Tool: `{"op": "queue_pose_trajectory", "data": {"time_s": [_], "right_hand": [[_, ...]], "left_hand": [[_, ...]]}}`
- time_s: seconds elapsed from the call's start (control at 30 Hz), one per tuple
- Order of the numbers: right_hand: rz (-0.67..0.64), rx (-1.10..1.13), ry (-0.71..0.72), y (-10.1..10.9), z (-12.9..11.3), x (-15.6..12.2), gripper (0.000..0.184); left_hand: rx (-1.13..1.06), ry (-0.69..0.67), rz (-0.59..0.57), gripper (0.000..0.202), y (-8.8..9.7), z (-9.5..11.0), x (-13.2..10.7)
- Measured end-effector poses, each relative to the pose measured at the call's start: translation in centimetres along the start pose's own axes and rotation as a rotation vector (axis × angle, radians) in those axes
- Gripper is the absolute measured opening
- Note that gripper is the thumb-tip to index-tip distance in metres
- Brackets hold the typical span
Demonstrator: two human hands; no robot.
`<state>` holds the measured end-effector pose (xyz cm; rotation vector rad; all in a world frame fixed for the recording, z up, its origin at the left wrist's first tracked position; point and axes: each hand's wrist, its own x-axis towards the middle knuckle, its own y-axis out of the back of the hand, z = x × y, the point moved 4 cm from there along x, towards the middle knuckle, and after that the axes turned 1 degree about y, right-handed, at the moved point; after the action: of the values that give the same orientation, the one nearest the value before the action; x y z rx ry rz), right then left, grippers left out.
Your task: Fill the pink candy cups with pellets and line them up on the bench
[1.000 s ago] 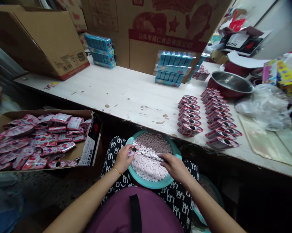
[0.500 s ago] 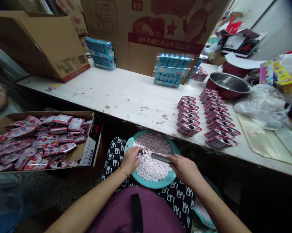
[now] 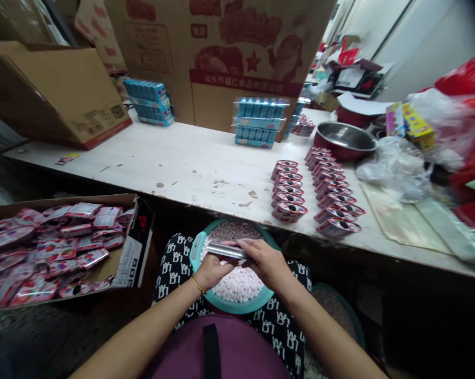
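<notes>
A teal basin (image 3: 200, 252) full of small white and pale pink candies (image 3: 239, 284) sits on the lap. Over it, my right hand (image 3: 267, 260) is closed around a shiny metal scoop (image 3: 225, 251), which points left. Close beside it, my left hand (image 3: 211, 271) is closed under the scoop, thumb toward the right hand. The small printed packet in its fingers is mostly hidden by the scoop and the hands.
An open carton (image 3: 132, 252) of red-pink printed packets (image 3: 56, 250) stands at the left. On the white table (image 3: 190, 173) are rows of upright packets (image 3: 288, 208), blue boxed packs (image 3: 261, 113), a steel bowl (image 3: 346, 137) and plastic bags (image 3: 397, 171). A second teal basin (image 3: 358, 329) is low at the right.
My right hand has moved left with the scoop, from the candies up to my left hand. The scoop now lies across the packet, and the camera view has shifted.
</notes>
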<state>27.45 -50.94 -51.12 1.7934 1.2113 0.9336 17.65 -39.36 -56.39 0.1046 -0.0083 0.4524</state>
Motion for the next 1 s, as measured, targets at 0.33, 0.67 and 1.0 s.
{"op": "queue_pose_trajectory", "data": {"time_s": [0.33,0.67,1.0], "right_hand": [[0.317,-0.282,-0.234,7.1,10.7,-0.8,0.043],[0.044,-0.481,-0.184,6.2,13.1,1.4,0.068],[0.082,-0.161,-0.242,6.7,18.0,3.3,0.056]], "left_hand": [[0.119,0.000,0.061,0.071,-0.6,2.2,3.8],[0.214,0.021,0.230,0.056,6.1,1.6,2.6],[0.831,0.191,0.873,0.057,28.5,-0.9,-5.4]]}}
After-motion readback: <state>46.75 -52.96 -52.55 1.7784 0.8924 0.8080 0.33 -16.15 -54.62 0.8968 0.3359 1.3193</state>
